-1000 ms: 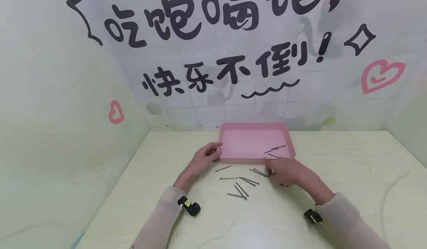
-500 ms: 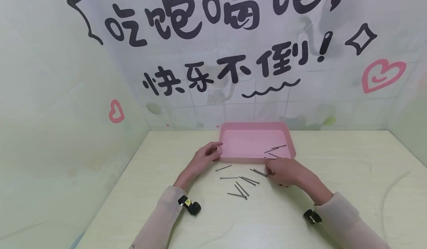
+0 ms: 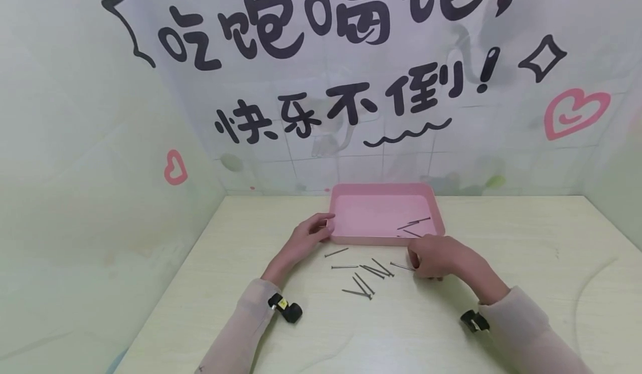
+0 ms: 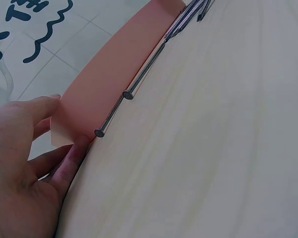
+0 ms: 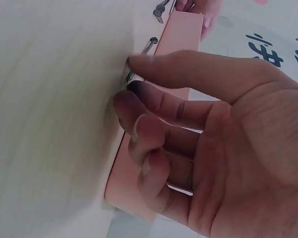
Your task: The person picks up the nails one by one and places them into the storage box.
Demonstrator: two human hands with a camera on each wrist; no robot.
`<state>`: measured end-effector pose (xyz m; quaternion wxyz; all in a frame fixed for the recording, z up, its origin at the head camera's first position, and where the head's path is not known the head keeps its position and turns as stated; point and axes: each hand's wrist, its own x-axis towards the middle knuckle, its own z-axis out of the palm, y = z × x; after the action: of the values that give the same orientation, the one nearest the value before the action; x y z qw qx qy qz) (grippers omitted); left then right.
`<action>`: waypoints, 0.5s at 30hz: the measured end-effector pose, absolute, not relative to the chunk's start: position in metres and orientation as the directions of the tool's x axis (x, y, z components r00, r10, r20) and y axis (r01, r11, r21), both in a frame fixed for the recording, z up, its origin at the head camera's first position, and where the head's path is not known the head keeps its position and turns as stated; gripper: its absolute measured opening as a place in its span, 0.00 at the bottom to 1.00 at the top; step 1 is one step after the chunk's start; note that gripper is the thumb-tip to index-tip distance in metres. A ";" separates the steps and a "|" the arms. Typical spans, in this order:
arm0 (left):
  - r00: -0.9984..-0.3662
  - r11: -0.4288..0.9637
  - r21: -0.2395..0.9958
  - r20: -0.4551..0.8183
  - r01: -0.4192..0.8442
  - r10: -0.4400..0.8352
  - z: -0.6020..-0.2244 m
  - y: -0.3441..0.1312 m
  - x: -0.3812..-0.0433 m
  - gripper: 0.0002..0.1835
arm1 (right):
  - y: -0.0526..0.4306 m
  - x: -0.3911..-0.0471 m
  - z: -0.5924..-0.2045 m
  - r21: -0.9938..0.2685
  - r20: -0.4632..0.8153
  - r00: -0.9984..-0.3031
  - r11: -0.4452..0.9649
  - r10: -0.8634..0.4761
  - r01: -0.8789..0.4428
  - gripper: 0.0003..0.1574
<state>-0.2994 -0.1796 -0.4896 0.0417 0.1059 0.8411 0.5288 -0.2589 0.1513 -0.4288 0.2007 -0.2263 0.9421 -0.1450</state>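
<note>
In the head view a shallow pink tray point(image 3: 378, 241) sits toward the back of the table, a few nails point(image 3: 413, 223) lying in its right part. My left hand point(image 3: 307, 239) holds the tray's left end, with fingers at the rim and along the side in the left wrist view. Just in front of the tray's right corner, my right hand point(image 3: 435, 257) pinches a nail point(image 3: 401, 266) between thumb and index finger; its far end is hidden by the fingers. More loose nails point(image 3: 363, 283) lie on the table between the hands, some crossing each other.
The pale wooden table point(image 3: 321, 329) ends at a printed back wall point(image 3: 301, 168) close behind the tray. Side walls point(image 3: 100, 223) stand left and right. Black wrist cameras point(image 3: 286, 309) sit on both sleeves.
My right hand has shifted slightly right and toward me with one nail. The nail beside it now lies apart, nearer the middle group. The left hand and tray stay put.
</note>
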 end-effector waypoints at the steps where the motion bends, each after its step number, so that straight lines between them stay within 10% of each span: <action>1: -0.974 0.416 0.899 0.043 0.135 0.223 -0.489 -0.179 -0.300 0.24 | 0.152 -0.259 -0.428 -0.360 -0.297 -0.816 0.850 -0.496 -0.385 0.10; 15: -0.973 0.407 0.904 0.038 0.130 0.226 -0.490 -0.179 -0.301 0.24 | 0.151 -0.263 -0.431 -0.334 -0.241 -0.820 0.837 -0.520 -0.433 0.13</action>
<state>-0.3007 -0.1791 -0.4899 0.0449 0.1064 0.8375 0.5340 -0.2629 0.1512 -0.4306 0.1630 -0.2521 0.9445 -0.1332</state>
